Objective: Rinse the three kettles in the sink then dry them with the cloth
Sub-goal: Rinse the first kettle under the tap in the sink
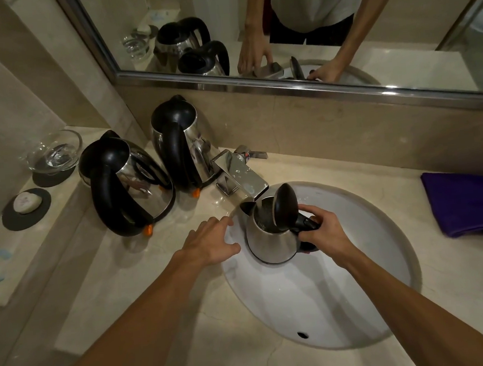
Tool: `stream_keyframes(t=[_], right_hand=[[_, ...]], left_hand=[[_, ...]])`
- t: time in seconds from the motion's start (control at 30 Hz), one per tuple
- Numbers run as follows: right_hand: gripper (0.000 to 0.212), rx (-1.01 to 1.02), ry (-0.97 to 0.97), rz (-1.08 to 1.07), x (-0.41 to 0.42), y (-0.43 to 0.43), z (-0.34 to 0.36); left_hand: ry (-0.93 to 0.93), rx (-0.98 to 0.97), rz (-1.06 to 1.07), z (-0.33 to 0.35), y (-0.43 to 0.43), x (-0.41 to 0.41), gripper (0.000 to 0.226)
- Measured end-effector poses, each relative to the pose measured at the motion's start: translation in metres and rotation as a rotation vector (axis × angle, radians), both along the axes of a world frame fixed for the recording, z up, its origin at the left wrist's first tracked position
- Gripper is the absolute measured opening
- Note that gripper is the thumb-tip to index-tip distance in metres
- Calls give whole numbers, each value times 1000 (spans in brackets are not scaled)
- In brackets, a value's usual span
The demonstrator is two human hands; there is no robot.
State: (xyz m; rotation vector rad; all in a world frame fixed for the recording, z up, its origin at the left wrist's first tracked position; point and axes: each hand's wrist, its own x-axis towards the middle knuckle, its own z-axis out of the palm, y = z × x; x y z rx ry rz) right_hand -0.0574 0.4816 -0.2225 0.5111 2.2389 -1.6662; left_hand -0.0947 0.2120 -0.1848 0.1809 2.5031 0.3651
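i'm on the first rinse. my right hand (322,228) is wrapped tight round the black handle of the kettle (270,238), which sits in the sink (387,287) at the bowl's 11 o'clock, its mouth right under the faucet (239,174). the lid (285,205) is flipped up. the kettle stands upright, long axis vertical, with its spout aimed at 10 o'clock toward the faucet and its handle back at 4 o'clock. i can't tell if water is running.

my left hand (210,243) holds nothing. its fingers are straight and spread over the rim at 9 o'clock, reaching toward 1 o'clock. next, i reckon, that hand goes to the lever (251,154) behind the faucet while i hold the kettle steady.

the two other kettles (130,180) wait on the counter (305,169) at 10 o'clock with their lids down. the cloth (473,202) lies at 3 o'clock, well apart.
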Motion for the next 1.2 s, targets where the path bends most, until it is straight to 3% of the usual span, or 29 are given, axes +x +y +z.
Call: stream_keyframes(t=[0.47,0.53,0.63,0.73,0.8,0.87,0.97,1.2], right_hand=[[71,-1,3,8,0,-1,4],[71,-1,5,8,0,-1,5],[71,-9,10,8,0,-1,6],[71,-16,20,14,-2,-1,6],[71,-17,33,19,-3,-1,6],[71,-10,37,27,-4,0,4],[71,-13,37,33,-5,2,-1],[73,-21,35,21,-5,4,-9]], left_hand=[[100,88,-7,13,6,-1,51],[128,164,32,19,9,-3,41],[379,388,148,45,24,-18,10],[625,462,87,73,56,-58,16],[540,371,-114,79,83,-91,30],[369,142,-277,71,103,-121,45],[211,-122,-362,50,109,-147,51],[293,-110,-398,52,99,-145,58]])
